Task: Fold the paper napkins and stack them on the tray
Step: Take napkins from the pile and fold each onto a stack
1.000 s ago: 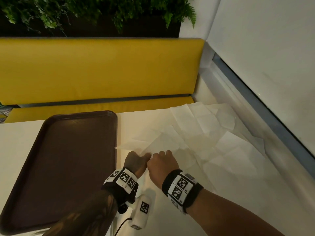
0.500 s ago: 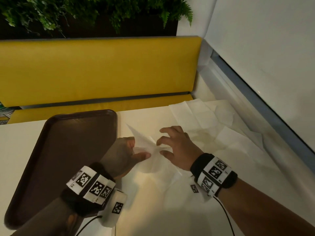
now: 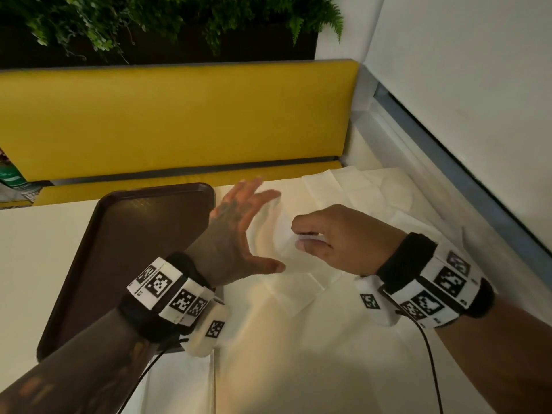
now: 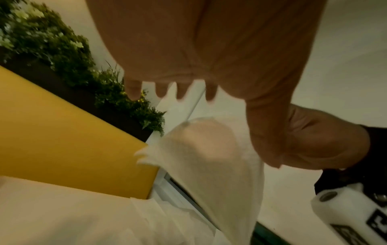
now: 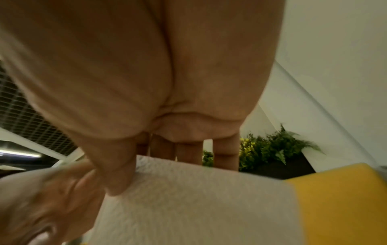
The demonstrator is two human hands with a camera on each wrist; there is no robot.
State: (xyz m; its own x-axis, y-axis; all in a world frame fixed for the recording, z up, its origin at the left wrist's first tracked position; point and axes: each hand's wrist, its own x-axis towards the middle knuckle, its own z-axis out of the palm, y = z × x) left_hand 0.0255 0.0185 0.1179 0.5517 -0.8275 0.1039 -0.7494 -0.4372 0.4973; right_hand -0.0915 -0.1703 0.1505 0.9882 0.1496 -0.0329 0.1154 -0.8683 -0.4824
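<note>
So half a second back the left hand [image 3: 236,234] was pinching the napkin [image 3: 280,234] together with the right one; now it has let go and its fingers are spread flat, hovering between the tray [image 3: 125,252] and the sheet. The right hand [image 3: 337,237] has the napkin on its own, thumb and fingers pinched on one edge, and the sheet is lifted off the worktop [image 3: 41,252] just right of the tray. I read that as setting up the first fold, with the flat hand about to smooth or crease it. The tray is bare, so nothing's stacked yet, and the other napkins [image 3: 373,198] lie spread out further back near the wall. The head view gives the layout, but the wrist cams add detail: the left one shows the napkin draped with a finger glowing through the thin paper, and the right one shows the thumb pressed onto the paper's textured face. Both are blurry, so I can't tell if a crease exists yet.
</note>
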